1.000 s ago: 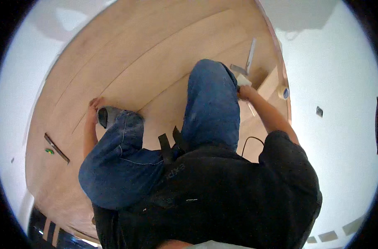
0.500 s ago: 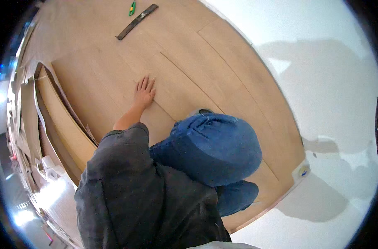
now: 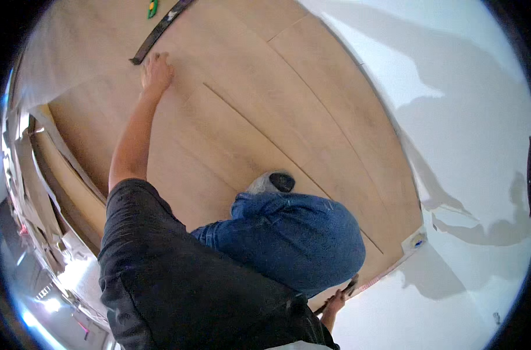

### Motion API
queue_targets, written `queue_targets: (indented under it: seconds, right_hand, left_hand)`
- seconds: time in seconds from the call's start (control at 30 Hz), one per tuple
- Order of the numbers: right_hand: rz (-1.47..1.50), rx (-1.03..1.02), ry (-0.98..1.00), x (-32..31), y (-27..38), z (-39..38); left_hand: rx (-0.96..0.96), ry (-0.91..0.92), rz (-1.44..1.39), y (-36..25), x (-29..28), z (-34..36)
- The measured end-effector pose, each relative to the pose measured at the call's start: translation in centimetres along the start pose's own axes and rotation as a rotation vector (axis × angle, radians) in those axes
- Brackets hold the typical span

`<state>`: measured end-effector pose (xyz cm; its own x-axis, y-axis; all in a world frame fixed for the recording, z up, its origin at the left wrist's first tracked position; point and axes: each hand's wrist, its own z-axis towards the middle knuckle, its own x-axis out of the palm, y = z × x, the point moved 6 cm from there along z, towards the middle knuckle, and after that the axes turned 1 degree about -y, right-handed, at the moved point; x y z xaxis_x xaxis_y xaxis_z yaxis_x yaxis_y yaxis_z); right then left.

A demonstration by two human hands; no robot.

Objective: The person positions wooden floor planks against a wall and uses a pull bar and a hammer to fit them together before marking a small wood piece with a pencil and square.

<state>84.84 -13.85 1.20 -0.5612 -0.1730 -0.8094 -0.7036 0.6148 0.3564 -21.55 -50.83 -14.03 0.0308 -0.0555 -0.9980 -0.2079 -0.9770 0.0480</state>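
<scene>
My left hand [image 3: 157, 71] reaches out over the wood-look floor planks [image 3: 230, 151], its fingers apart and slightly bent, holding nothing. Just beyond the fingertips lies a long flat dark metal pull bar [image 3: 160, 30] with a bent end; a small gap seems to separate them. A green utility knife [image 3: 153, 8] rests on the floor past the bar, cut by the picture's edge. Low on the right, beside my bent knee, my right hand [image 3: 335, 302] is closed round the dark handle of what looks like a hammer [image 3: 351, 285], partly hidden by my leg.
A white wall [image 3: 452, 134] runs along the right side of the floor. Opened cardboard packaging with planks [image 3: 73, 175] lies along the left. An open seam [image 3: 265, 138] runs between planks ahead of my knee. A small fitting [image 3: 417, 241] sits at the wall's foot.
My left hand has lifted off the planks and moved forward to the pull bar. My right hand has come into view with the hammer. My body has shifted, baring my shoe.
</scene>
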Motion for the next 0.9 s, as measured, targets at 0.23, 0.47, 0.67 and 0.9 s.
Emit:
queue_targets:
  seconds: [0.23, 0.47, 0.67, 0.9]
  right_hand:
    - [-0.233, -0.274, 0.175, 7.5, 19.7, -3.4]
    - [-0.357, -0.373, 0.370, 15.2, 26.0, -6.6]
    - [-0.505, -0.533, 0.370, 17.4, 26.4, -6.1]
    - [-0.408, -0.389, 0.402, 17.1, 26.1, -5.6]
  left_hand:
    - [-0.141, 0.060, 0.226, 1.5, 3.4, 20.1]
    - [0.041, 0.271, 0.133, 2.2, 4.6, 22.2]
    - [0.193, 0.045, 0.013, -6.7, -3.0, 15.3]
    - [0.593, 0.065, -0.187, -25.0, -10.1, 5.7]
